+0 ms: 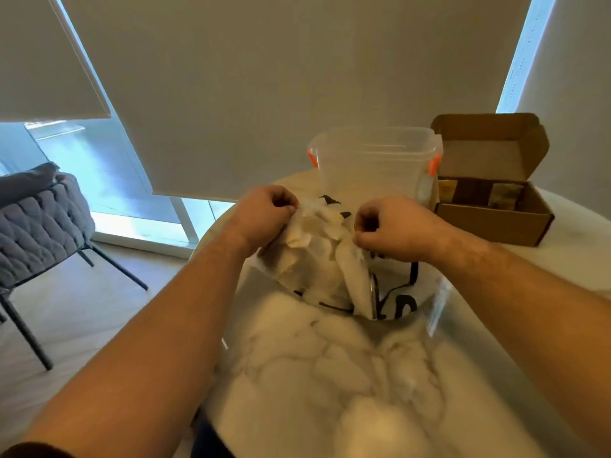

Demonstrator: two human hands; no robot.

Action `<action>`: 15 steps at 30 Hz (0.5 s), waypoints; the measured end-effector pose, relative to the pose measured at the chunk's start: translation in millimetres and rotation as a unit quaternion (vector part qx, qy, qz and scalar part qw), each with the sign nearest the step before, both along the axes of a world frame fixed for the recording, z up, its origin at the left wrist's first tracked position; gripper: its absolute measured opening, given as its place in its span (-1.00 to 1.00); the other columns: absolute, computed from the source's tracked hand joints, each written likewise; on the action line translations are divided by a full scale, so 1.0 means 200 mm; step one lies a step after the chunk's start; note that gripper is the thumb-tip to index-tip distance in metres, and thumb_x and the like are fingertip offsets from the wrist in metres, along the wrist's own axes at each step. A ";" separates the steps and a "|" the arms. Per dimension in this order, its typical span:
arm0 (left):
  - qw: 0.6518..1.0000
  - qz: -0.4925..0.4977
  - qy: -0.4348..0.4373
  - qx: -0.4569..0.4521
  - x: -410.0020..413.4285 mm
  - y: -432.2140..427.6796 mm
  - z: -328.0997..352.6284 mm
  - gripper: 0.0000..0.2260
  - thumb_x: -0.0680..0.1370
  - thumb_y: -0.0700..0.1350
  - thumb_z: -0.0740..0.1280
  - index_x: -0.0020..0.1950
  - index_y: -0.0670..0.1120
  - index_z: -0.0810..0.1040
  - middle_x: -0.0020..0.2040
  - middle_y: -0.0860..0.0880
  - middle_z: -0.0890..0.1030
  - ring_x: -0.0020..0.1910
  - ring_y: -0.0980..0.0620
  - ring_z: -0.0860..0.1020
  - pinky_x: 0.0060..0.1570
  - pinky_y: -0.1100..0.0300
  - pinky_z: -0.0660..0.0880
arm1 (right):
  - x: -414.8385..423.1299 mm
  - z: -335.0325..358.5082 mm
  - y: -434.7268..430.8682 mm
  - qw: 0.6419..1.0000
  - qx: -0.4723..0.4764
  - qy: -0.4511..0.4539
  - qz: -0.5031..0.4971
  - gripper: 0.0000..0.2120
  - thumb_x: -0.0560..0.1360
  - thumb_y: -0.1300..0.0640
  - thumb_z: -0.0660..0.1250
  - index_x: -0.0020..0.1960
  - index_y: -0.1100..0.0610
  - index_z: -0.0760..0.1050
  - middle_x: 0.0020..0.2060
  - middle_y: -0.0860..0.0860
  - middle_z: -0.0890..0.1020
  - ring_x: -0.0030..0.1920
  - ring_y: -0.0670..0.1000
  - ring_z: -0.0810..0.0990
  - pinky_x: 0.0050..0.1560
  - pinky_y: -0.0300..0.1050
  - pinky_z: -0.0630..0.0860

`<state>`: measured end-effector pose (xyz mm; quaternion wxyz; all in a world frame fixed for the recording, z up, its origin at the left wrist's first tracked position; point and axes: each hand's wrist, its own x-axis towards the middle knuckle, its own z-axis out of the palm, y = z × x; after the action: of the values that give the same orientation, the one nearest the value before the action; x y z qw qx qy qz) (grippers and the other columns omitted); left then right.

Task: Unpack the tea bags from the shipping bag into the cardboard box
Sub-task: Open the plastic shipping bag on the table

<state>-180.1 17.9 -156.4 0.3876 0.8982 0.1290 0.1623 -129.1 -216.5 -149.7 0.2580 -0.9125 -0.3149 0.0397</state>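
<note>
A white shipping bag (317, 259) with black print stands crumpled on the marble table (330, 375) in front of me. My left hand (264, 213) grips the bag's top edge on the left. My right hand (386, 226) pinches the top edge on the right. The two hands are a little apart, with the bag's mouth between them. What is inside the bag is hidden. An open cardboard box (496, 209) sits at the back right, lid flap up, with a few packets (499, 196) visible inside.
A clear plastic tub (373, 160) with orange clips stands behind the bag, left of the box. A clear plastic sleeve (436, 302) lies beside the bag's right side. A grey padded chair (39, 213) stands on the floor at the left, by the window blinds.
</note>
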 end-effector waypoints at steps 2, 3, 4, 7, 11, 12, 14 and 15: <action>0.999 -0.026 -0.032 0.010 0.02 -0.02 0.06 -0.88 0.62 -0.16 0.33 0.01 0.02 0.65 -0.10 0.03 0.66 -0.15 0.11 0.58 -0.15 0.21 0.51 | -0.02 0.00 -0.04 0.997 0.075 0.006 -0.010 -0.96 0.58 0.02 0.44 -0.01 -0.03 0.60 -0.12 -0.06 0.66 -0.09 -0.05 0.66 -0.02 -0.06 0.65; 0.998 -0.041 -0.054 0.014 0.04 -0.03 0.09 -0.87 0.61 -0.15 0.34 -0.01 0.06 0.64 -0.08 0.03 0.67 -0.12 0.08 0.59 -0.07 0.18 0.54 | -0.03 0.00 -0.06 0.994 0.112 0.001 -0.016 -0.95 0.58 0.01 0.44 -0.03 -0.05 0.59 -0.13 -0.07 0.66 -0.10 -0.07 0.65 -0.05 -0.10 0.63; 0.995 -0.054 -0.076 0.023 0.05 -0.04 0.12 -0.87 0.61 -0.14 0.34 -0.02 0.07 0.63 -0.06 0.03 0.67 -0.09 0.07 0.59 -0.01 0.20 0.54 | -0.03 0.00 -0.08 0.989 0.146 -0.009 -0.020 -0.95 0.57 0.00 0.45 -0.04 -0.07 0.58 -0.14 -0.09 0.65 -0.10 -0.08 0.64 -0.08 -0.14 0.59; 0.985 -0.064 -0.099 0.125 0.11 -0.08 0.22 -0.83 0.61 -0.20 0.34 -0.04 0.08 0.58 -0.09 0.08 0.63 -0.10 0.08 0.56 -0.10 0.45 0.41 | -0.02 0.00 -0.13 0.982 0.189 -0.008 -0.026 -0.90 0.55 0.05 0.47 -0.06 -0.10 0.56 -0.15 -0.10 0.65 -0.11 -0.09 0.63 -0.12 -0.17 0.55; 0.960 -0.106 -0.103 0.240 0.14 -0.13 0.33 -0.84 0.60 -0.18 0.33 0.02 0.09 0.60 -0.08 0.10 0.62 -0.13 0.14 0.57 -0.07 0.33 0.43 | -0.01 0.01 -0.19 0.983 0.173 0.050 -0.026 -0.79 0.56 0.09 0.44 0.18 -0.10 0.62 -0.09 -0.09 0.68 -0.07 -0.11 0.67 0.00 -0.15 0.64; 0.956 -0.120 -0.119 0.239 0.13 -0.14 0.36 -0.84 0.61 -0.19 0.33 0.04 0.07 0.62 -0.08 0.12 0.62 -0.15 0.21 0.56 -0.09 0.40 0.41 | -0.02 0.02 -0.19 0.983 0.176 0.050 -0.022 -0.79 0.58 0.07 0.43 0.20 -0.09 0.64 -0.07 -0.11 0.69 -0.05 -0.12 0.67 0.04 -0.15 0.63; 0.952 -0.140 -0.166 0.217 0.12 -0.16 0.41 -0.83 0.60 -0.20 0.33 0.04 0.07 0.62 -0.09 0.14 0.63 -0.17 0.26 0.55 -0.11 0.46 0.40 | -0.03 0.04 -0.21 0.980 0.199 0.021 -0.021 -0.84 0.59 0.05 0.41 0.15 -0.06 0.69 -0.06 -0.14 0.70 -0.01 -0.14 0.65 0.11 -0.11 0.63; 0.950 -0.148 -0.190 0.197 0.11 -0.17 0.43 -0.83 0.60 -0.20 0.33 0.03 0.07 0.62 -0.09 0.14 0.64 -0.16 0.23 0.56 -0.09 0.44 0.44 | -0.04 0.05 -0.21 0.976 0.217 0.001 -0.022 -0.86 0.59 0.06 0.41 0.12 -0.04 0.70 -0.07 -0.15 0.70 -0.01 -0.14 0.65 0.11 -0.09 0.63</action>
<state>-157.4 -16.0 -70.7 0.2400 0.9182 -0.1157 0.2931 -138.1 -259.4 -139.1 0.4512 -0.8414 -0.2955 -0.0348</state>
